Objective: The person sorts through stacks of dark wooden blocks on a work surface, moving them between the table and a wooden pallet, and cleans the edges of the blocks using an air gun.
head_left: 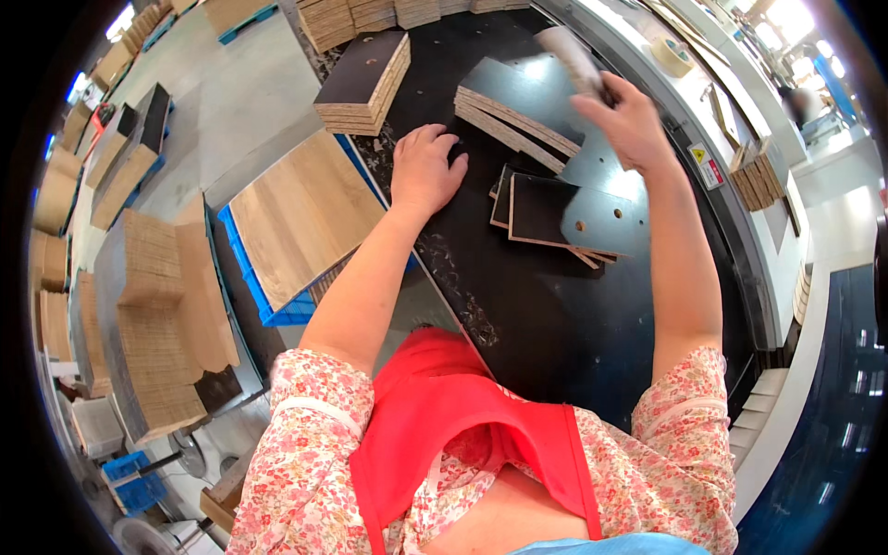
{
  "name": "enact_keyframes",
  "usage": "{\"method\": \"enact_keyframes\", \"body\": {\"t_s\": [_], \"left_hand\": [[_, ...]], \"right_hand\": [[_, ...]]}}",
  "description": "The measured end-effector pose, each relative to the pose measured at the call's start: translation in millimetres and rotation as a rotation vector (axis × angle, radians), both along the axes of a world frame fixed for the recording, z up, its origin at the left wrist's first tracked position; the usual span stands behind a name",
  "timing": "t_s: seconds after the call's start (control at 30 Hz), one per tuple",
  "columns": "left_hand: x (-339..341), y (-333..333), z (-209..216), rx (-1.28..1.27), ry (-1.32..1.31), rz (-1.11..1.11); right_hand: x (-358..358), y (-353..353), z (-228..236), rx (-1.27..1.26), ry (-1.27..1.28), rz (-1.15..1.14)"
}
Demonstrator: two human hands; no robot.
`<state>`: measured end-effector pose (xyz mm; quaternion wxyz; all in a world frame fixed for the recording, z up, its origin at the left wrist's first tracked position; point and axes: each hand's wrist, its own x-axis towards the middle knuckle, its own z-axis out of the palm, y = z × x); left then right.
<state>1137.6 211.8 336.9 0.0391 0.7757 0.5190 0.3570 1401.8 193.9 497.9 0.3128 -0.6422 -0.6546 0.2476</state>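
Observation:
My right hand (634,120) is raised over the far right of the black tabletop (564,305), closed around a pale, elongated object (569,63) that is blurred, so its kind is unclear. Below and left of it lie dark-faced chipboard panels (532,97) with light cut edges, slightly fanned. Nearer to me, a few more dark panels (541,211) overlap at angles; round holes show in one. My left hand (427,168) rests on the table near its left edge, fingers loosely bent, thumb apart, nothing in it. Just beyond it stands a neat stack of dark-faced panels (365,81).
Left of the table, a wood-grain board (305,217) tops a blue crate (277,310). More board stacks (153,305) stand on the floor farther left. Along the right runs a pale machine rail (680,139) bearing a tape roll (672,57) and small panels (760,176).

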Motion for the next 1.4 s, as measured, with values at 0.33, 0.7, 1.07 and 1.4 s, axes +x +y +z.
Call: {"method": "enact_keyframes", "body": {"t_s": [0.33, 0.7, 1.07, 1.4], "left_hand": [[0.1, 14.4, 1.2, 0.099, 0.078, -0.108], [-6.2, 22.6, -8.8, 0.014, 0.179, -0.166], [-7.4, 22.3, -7.9, 0.037, 0.217, -0.216], [-0.2, 14.5, -1.1, 0.015, 0.267, -0.213]], "right_hand": [[107.4, -190.6, -57.7, 0.288, 1.371, -0.385], [117.5, -289.6, -112.0, 0.649, 1.170, -0.878], [133.3, -371.5, -139.2, 0.059, -0.771, -1.273], [141.0, -344.5, -140.9, 0.097, -0.860, -0.918]]}}
